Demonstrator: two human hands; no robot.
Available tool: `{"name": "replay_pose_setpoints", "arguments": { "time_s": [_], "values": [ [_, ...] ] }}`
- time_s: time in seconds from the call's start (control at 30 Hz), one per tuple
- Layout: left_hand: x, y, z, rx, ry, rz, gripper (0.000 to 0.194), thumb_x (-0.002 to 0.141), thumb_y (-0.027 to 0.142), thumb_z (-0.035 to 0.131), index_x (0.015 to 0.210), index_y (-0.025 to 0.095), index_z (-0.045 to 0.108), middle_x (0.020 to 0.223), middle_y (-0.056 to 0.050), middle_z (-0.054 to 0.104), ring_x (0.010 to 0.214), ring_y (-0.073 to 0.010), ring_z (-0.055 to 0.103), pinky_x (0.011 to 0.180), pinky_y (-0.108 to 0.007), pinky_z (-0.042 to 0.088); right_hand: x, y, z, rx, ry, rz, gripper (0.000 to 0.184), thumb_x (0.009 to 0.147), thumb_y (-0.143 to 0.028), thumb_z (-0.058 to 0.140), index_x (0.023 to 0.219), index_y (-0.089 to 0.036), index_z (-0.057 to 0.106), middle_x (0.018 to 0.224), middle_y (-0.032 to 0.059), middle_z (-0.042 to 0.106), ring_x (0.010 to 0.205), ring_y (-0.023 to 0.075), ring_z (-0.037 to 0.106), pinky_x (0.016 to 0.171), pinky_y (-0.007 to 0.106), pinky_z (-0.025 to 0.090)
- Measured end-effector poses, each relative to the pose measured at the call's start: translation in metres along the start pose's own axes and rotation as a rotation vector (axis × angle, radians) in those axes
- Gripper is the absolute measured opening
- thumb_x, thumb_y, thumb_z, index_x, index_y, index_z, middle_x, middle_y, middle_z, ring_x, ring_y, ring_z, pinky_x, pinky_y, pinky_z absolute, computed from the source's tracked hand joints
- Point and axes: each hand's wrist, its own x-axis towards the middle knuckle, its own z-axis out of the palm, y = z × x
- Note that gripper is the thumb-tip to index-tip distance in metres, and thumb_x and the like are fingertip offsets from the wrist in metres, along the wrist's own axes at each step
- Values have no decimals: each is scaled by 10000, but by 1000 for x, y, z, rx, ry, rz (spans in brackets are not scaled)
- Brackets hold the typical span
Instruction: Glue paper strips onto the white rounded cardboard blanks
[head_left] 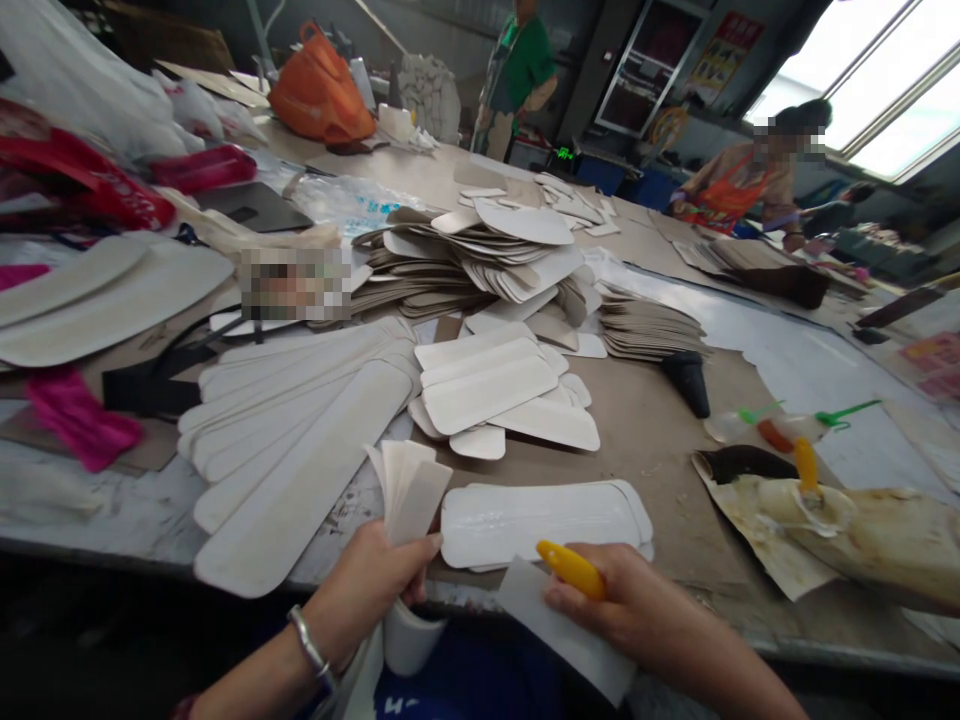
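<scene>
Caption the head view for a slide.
Left hand grips fanned pale strips; right hand holds a yellow handle beside flat white pieces on a cluttered worktable.

The scene is lit by daylight from the window (885,80) beyond the far right corner of the tabletop (795,365), its panes blown out to white, while the space past the far edge is left dim and soft. A pale sheen is spread towards the right edge; gloss is caught on the white strip (536,525) by the near edge, below which deep shadow is seen. Outlying shapes are stretched; some patches are pixelated.
</scene>
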Motion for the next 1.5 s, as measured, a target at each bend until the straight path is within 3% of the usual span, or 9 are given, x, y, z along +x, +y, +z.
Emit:
{"name": "replay_pose_setpoints", "arguments": {
  "time_s": [0.07,0.27,0.4,0.57,0.93,1.07,1.2,1.33,1.5],
  "values": [
    [3,4,2,5,-17,-7,330,589,424,596,392,178,499,346,-10,514,390,-119,449,469,-258,355,19,-10,1,-66,-43,-1,211,787,-299,562,605,-196,586,539,-50,514,471,92,400,437,199,261],
    [15,7,3,-30,-31,-55,250,544,394,589,572,145,589,336,20,515,344,-119,440,396,-235,318,66,-30,3,-376,-17,-44,152,748,-259,654,609,-200,640,525,-28,569,457,102,439,441,216,236],
    [18,5,3,-39,-35,-79,224,564,362,568,577,140,598,335,18,518,344,-120,445,394,-233,327,81,-28,8,-646,-1,-68,131,734,-302,685,642,-210,672,560,19,630,483,144,511,439,239,208],
    [18,7,4,-36,-28,-86,195,595,330,560,499,161,564,341,25,503,354,-115,454,399,-232,340,86,-23,11,-705,-27,-103,80,740,-293,682,703,-223,692,606,33,666,538,175,585,446,241,220],
    [18,0,10,100,37,-49,300,631,325,542,364,197,490,284,15,454,334,-117,385,434,-256,279,73,-28,9,-724,-16,-105,98,757,-290,661,690,-221,683,613,35,659,573,186,592,464,253,234],
    [17,0,8,153,43,-16,429,642,402,561,283,197,447,285,-7,461,376,-125,403,492,-268,314,41,-1,-18,-602,-40,43,152,816,-318,560,771,-206,653,766,42,669,676,180,603,549,243,332],
    [16,-1,9,154,45,-29,407,638,430,561,315,203,458,284,-4,477,356,-132,415,476,-267,317,14,33,-40,-501,60,223,218,876,-322,423,873,-189,596,811,43,646,748,180,600,634,251,370],
    [18,-2,12,154,55,-60,386,617,459,547,334,219,440,281,-7,490,325,-135,411,441,-268,319,13,49,-40,-593,147,327,210,887,-318,392,925,-209,568,813,44,660,793,218,621,621,273,351],
    [17,-1,14,145,71,-72,381,632,457,544,354,215,448,283,-6,494,326,-132,421,432,-259,318,26,50,-32,-713,178,423,193,889,-319,404,907,-226,573,800,55,672,802,244,637,567,276,310]
  ]
}}
